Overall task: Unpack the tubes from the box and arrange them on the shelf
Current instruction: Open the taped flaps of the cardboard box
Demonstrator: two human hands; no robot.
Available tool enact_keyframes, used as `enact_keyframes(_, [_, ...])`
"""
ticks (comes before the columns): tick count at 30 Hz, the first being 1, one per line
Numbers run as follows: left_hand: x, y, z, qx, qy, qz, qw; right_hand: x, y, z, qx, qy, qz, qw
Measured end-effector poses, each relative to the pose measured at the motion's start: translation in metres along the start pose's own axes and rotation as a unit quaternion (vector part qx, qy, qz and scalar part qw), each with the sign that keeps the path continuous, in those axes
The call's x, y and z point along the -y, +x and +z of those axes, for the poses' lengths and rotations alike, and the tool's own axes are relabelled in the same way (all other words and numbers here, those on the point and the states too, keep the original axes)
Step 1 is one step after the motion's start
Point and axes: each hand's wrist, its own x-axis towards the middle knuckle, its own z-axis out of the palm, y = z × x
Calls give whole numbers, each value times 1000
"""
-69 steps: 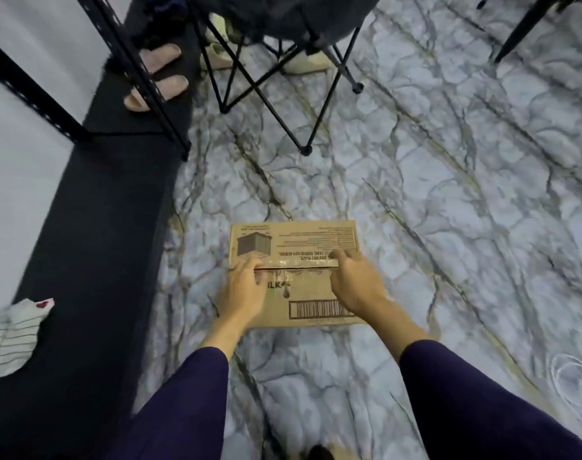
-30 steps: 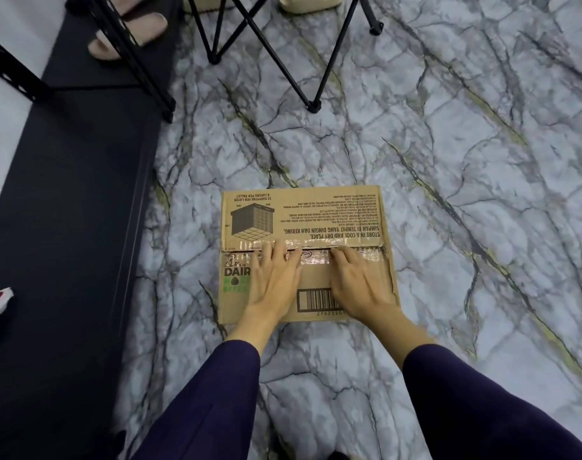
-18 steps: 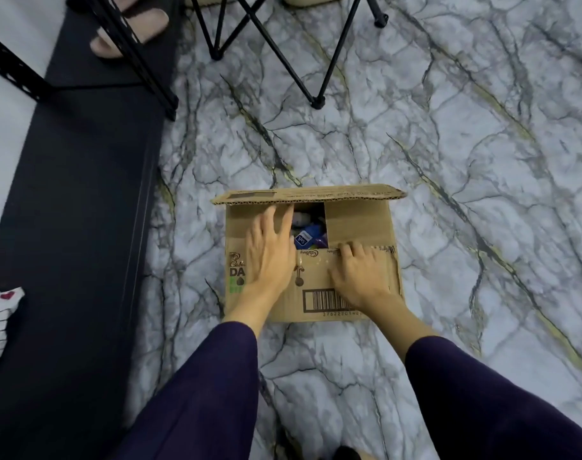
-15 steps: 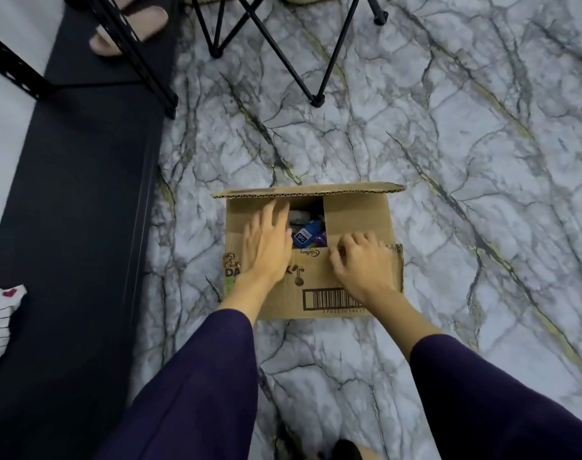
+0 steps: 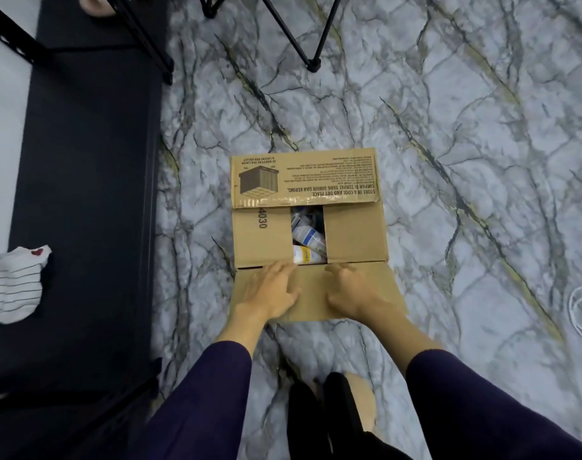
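Box [image 5: 356, 234] sits on the marble floor [image 5: 482, 161], far flap folded out at twelve o'clock. My left hand [image 5: 269, 290] and right hand [image 5: 352, 290] both press flat on the near flap at six, fingers loose, gripping nothing. Tubes [image 5: 308, 235] show through the middle gap. Black shelf [image 5: 84, 194] at nine o'clock.

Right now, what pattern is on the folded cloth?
White folded cloth with thin dark stripes, head view.

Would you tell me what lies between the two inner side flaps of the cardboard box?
In the head view, a gap between the left inner flap and the right inner flap shows the tubes lying inside the box.
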Motion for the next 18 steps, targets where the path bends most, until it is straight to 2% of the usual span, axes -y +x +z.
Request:
enact_keyframes(4, [10, 13, 26, -67, 89, 12, 994, -23, 20, 33, -14, -54, -49, 997])
enact_keyframes(9, [19, 42, 46, -146, 125, 29, 981, -24, 55, 39, -118, -42, -56, 991])
enact_keyframes(15, [42, 71, 26, -146, 170, 116, 967, 0, 110, 18, -116, 0, -110, 987])
enact_keyframes(18, [56, 73, 24, -182, 147, 111, 966, 13, 131, 4, -205, -15, -142, 968])
